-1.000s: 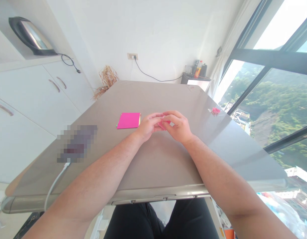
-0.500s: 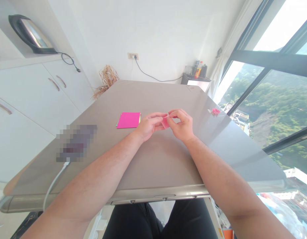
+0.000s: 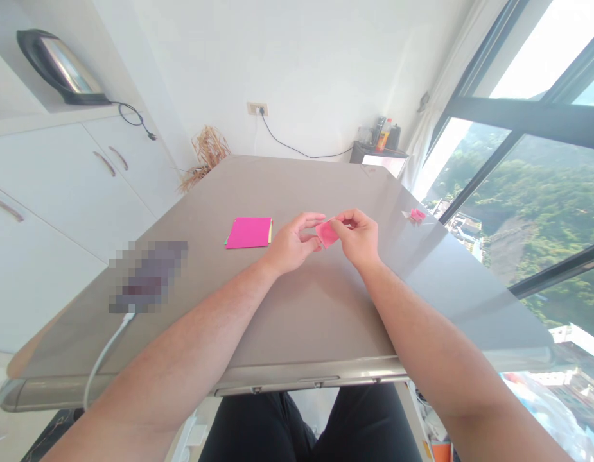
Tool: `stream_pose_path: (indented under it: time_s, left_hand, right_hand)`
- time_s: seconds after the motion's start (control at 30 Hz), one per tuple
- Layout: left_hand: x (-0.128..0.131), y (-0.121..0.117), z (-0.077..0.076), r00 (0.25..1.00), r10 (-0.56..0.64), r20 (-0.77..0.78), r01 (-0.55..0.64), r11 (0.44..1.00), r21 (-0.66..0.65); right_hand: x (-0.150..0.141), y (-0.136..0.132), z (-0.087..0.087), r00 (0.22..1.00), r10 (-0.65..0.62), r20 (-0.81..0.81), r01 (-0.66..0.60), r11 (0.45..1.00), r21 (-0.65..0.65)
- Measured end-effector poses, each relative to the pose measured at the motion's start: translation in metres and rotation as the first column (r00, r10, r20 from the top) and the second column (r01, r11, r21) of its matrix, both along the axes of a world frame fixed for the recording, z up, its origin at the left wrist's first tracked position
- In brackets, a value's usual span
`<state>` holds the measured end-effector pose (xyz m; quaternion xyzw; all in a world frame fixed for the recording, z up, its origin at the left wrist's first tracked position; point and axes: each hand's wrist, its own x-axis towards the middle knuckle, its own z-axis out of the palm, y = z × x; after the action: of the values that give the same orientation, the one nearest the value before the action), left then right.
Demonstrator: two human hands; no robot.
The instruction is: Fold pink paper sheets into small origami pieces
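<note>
Between finger and thumb, my right hand [image 3: 359, 236] pinches a small folded pink paper [image 3: 327, 235] by its right side, just over the table. My left hand [image 3: 295, 242] is at the paper's left, fingers and thumb apart around its left edge; whether a fingertip touches it I cannot tell. A stack of coloured paper [image 3: 249, 232] lies flat to the left of my left hand, a bright magenta sheet on top and green and yellow edges peeking out beneath.
On the grey table [image 3: 297, 186], a crumpled pink piece [image 3: 417, 215] lies near the right edge by the window. A blurred-out dark device [image 3: 149, 277] with a white cable [image 3: 103, 346] rests at left. Bottles [image 3: 384, 135] stand on a small cabinet behind.
My left hand's fingers have spread and come away from the paper. The paper has turned to face up more, now held at its right side by my right hand.
</note>
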<state>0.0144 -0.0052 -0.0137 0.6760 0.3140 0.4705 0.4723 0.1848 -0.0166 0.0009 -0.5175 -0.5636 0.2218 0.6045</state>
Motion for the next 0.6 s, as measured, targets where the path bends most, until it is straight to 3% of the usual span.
stream_pose_path:
  time_s: [0.17,0.27,0.5,0.6]
  left_hand:
    - [-0.0012,-0.0010,-0.0005,0.988,0.025,-0.149,0.014,0.968,0.252]
    - [-0.0026,-0.0007,0.0030,0.963,0.106,-0.247,-0.017,0.941,0.338]
    - [-0.0070,0.0036,0.0060,0.917,0.265,-0.298,-0.185,0.945,0.269]
    - [-0.0081,0.0054,0.0058,0.914,0.284,-0.291,-0.226,0.949,0.218]
  right_hand:
    - [0.0014,0.0024,-0.0009,1.000,0.017,-0.015,-0.018,0.999,-0.028]
    - [0.0011,0.0022,-0.0024,0.996,0.082,0.017,-0.080,0.993,-0.086]
    - [0.0013,-0.0013,-0.0004,0.937,0.320,-0.136,-0.330,0.943,-0.052]
    - [0.0029,-0.0024,0.0004,0.923,0.365,-0.122,-0.375,0.925,-0.069]
